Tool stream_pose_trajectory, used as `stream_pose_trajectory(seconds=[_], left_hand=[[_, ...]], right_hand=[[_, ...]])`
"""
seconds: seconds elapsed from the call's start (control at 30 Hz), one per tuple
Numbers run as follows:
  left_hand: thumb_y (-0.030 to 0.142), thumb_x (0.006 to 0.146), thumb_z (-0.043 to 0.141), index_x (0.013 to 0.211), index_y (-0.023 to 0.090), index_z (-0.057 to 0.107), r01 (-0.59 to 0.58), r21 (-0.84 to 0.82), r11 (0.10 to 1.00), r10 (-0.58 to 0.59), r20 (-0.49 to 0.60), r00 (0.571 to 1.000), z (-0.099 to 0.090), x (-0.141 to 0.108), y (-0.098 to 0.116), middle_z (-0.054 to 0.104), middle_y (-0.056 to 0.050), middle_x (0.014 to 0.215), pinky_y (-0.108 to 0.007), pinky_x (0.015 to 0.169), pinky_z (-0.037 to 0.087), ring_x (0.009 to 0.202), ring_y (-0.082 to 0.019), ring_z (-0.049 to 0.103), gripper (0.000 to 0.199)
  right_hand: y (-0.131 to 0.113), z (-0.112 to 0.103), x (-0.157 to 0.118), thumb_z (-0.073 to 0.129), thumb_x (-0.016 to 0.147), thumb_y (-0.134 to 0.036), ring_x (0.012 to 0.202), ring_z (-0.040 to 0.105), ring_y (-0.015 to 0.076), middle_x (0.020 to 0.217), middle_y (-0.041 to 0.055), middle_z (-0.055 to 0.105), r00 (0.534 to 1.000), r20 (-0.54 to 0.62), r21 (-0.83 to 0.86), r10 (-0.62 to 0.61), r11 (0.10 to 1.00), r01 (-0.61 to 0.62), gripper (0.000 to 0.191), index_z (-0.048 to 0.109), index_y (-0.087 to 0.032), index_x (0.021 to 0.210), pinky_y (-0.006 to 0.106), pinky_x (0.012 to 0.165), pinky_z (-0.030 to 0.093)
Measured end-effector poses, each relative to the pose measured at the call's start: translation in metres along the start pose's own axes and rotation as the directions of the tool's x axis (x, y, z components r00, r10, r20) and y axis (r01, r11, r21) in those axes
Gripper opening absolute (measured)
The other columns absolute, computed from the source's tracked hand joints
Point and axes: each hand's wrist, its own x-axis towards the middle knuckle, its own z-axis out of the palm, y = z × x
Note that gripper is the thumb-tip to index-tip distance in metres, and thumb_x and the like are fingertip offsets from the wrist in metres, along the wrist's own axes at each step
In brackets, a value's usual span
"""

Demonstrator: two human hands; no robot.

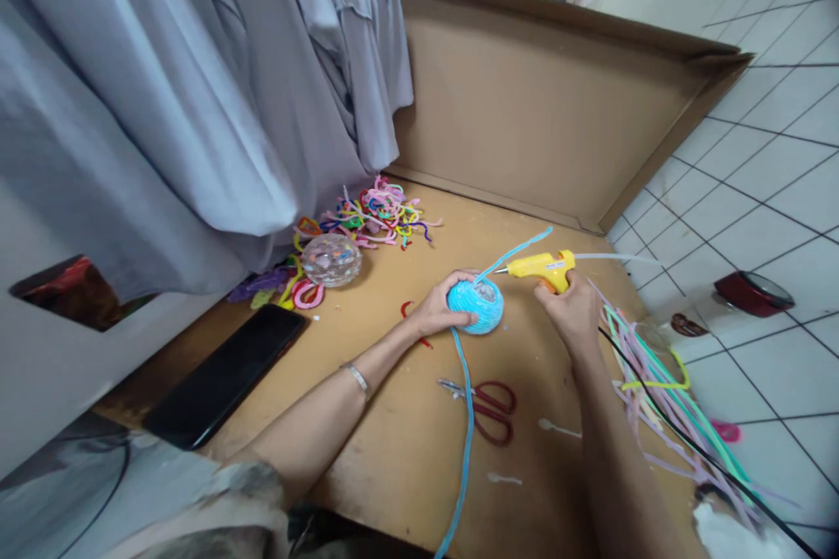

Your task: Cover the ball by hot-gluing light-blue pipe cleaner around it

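My left hand is closed around the side of a round blue bowl-like piece wound from fuzzy cord, its thumb on the near side. One short blue end sticks up from its rim, and a long blue strand hangs down toward the table's front edge. In my right hand is a yellow glue gun, gripped by its handle, with a clear glue stick out of its back. The gun's nozzle points left, close to the rim of the blue piece; whether they touch is unclear.
Red-handled scissors lie below the blue piece, under the strand. A clear faceted bowl, colourful cord scraps and a black phone are on the left. Long pastel stems and a black cable lie right. A cardboard panel stands behind.
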Motion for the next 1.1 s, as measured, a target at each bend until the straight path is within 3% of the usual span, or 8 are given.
stream_pose_trajectory(seconds=[0.1, 0.4, 0.53, 0.63, 0.7, 0.8, 0.93, 1.1], left_hand=[[0.029, 0.053, 0.081, 0.109, 0.018, 0.055, 0.002, 0.007, 1.000, -0.002, -0.012, 1.000, -0.001, 0.000, 0.000, 0.050, -0.011, 0.138, -0.039, 0.106, 0.036, 0.126, -0.029, 0.049, 0.064], [0.032, 0.055, 0.080, 0.110, 0.018, 0.054, -0.035, 0.081, 0.996, 0.035, 0.002, 0.999, -0.001, -0.001, -0.003, 0.048, -0.011, 0.139, -0.041, 0.108, 0.035, 0.127, -0.030, 0.047, 0.062], [0.030, 0.056, 0.080, 0.110, 0.018, 0.054, -0.070, 0.114, 0.991, 0.067, 0.034, 0.997, 0.001, -0.001, 0.000, 0.047, -0.013, 0.139, -0.043, 0.108, 0.033, 0.129, -0.031, 0.046, 0.061], [0.029, 0.057, 0.080, 0.110, 0.018, 0.055, -0.090, 0.129, 0.988, 0.084, 0.050, 0.995, 0.002, -0.001, 0.001, 0.048, -0.014, 0.139, -0.044, 0.109, 0.032, 0.130, -0.031, 0.045, 0.060], [0.029, 0.057, 0.080, 0.110, 0.018, 0.055, -0.104, 0.134, 0.986, 0.097, 0.057, 0.994, 0.002, 0.000, 0.001, 0.048, -0.015, 0.138, -0.044, 0.109, 0.032, 0.131, -0.031, 0.044, 0.059], [0.030, 0.057, 0.081, 0.109, 0.018, 0.057, -0.119, 0.142, 0.983, 0.112, 0.057, 0.992, 0.003, 0.000, 0.000, 0.049, -0.015, 0.137, -0.045, 0.109, 0.032, 0.130, -0.031, 0.044, 0.059], [0.026, 0.056, 0.080, 0.110, 0.018, 0.058, -0.114, 0.174, 0.978, 0.107, 0.050, 0.993, 0.003, -0.001, 0.002, 0.050, -0.014, 0.136, -0.045, 0.108, 0.033, 0.129, -0.030, 0.045, 0.059], [0.021, 0.054, 0.079, 0.108, 0.018, 0.059, -0.107, 0.196, 0.975, 0.099, 0.050, 0.994, 0.005, -0.001, 0.003, 0.051, -0.013, 0.135, -0.045, 0.108, 0.033, 0.128, -0.029, 0.047, 0.057]], right_hand=[[0.010, 0.008, 0.004, 0.050, 0.075, -0.045, 0.075, 0.060, 0.0268, 0.085, 0.0146, 0.068, 0.995, 0.053, -0.082, 0.084, 0.993, -0.080, 0.045, 0.065, -0.010, 0.100, 0.030, 0.059, 0.037], [0.026, 0.034, -0.006, 0.052, 0.080, -0.037, 0.100, 0.062, 0.0326, 0.109, 0.0246, 0.064, 0.952, 0.265, -0.353, 0.152, 0.934, -0.051, 0.047, 0.064, -0.002, 0.110, 0.037, 0.079, 0.045], [0.028, 0.030, -0.004, 0.051, 0.082, -0.041, 0.103, 0.062, 0.0347, 0.108, 0.0247, 0.066, 0.891, 0.399, -0.424, 0.216, 0.905, -0.030, 0.046, 0.069, -0.005, 0.105, 0.043, 0.085, 0.044], [0.024, 0.016, -0.002, 0.052, 0.083, -0.043, 0.104, 0.060, 0.0388, 0.106, 0.0261, 0.066, 0.923, 0.358, -0.453, 0.139, 0.891, 0.041, 0.047, 0.070, -0.004, 0.100, 0.050, 0.089, 0.040], [0.018, 0.005, -0.001, 0.053, 0.083, -0.044, 0.101, 0.060, 0.0382, 0.103, 0.0255, 0.066, 0.948, 0.317, -0.350, 0.029, 0.932, 0.089, 0.047, 0.069, -0.003, 0.100, 0.049, 0.086, 0.041], [0.005, -0.008, -0.003, 0.055, 0.081, -0.042, 0.086, 0.063, 0.0268, 0.092, 0.0149, 0.067, 0.923, 0.349, 0.138, -0.159, 0.983, 0.118, 0.045, 0.065, -0.009, 0.109, 0.038, 0.075, 0.046], [-0.019, -0.012, -0.016, 0.065, 0.073, -0.048, 0.068, 0.057, 0.0160, 0.075, 0.0024, 0.062, 0.866, 0.311, 0.727, -0.391, 0.685, 0.048, 0.047, 0.063, -0.014, 0.106, 0.027, 0.063, 0.046], [-0.041, -0.005, -0.032, 0.065, 0.075, -0.043, 0.068, 0.057, 0.0148, 0.075, 0.0022, 0.064, 0.931, 0.183, 0.866, -0.317, 0.499, 0.000, 0.030, 0.068, -0.017, 0.089, 0.027, 0.063, 0.047]])
